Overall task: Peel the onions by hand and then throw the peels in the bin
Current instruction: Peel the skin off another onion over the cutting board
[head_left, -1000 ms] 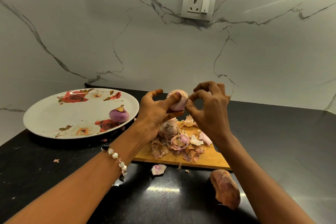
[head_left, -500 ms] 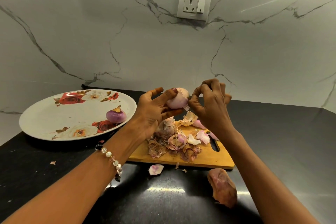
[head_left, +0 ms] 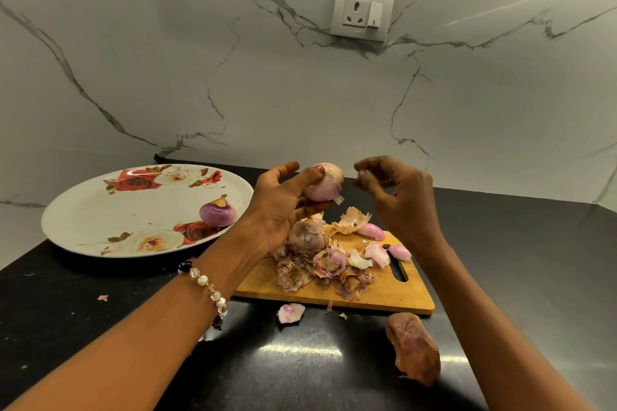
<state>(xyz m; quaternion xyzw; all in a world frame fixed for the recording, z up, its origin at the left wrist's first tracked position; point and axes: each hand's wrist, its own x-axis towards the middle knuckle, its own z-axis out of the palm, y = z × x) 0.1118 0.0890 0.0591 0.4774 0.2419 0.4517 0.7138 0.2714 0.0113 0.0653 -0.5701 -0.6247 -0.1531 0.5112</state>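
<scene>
Worktop (head_left: 521,260) of glossy black stone carries everything, so I work over it and let scraps fall where they can be swept up. Next in size, the round white plate printed with red roses (head_left: 100,210) sits to my left as the clean side: one peeled purple onion (head_left: 217,213) rests on it, well apart from the mess. The rectangular wooden chopping board (head_left: 394,290) lies under my hands to catch the heap of dry brown and pink onion peels (head_left: 330,264), with an unpeeled brownish onion (head_left: 307,233) waiting in it. A large loose brown skin (head_left: 414,347) lies on the stone in front of the board.

My left hand (head_left: 280,207) cups the pale pink half-peeled onion (head_left: 325,182) above the board, thumb across the top, so it cannot turn while I strip it. My right hand (head_left: 397,190), just beside it, has a narrow grip; thumb and forefinger seem to pinch a tiny shred of skin. No bin is in view.
</scene>
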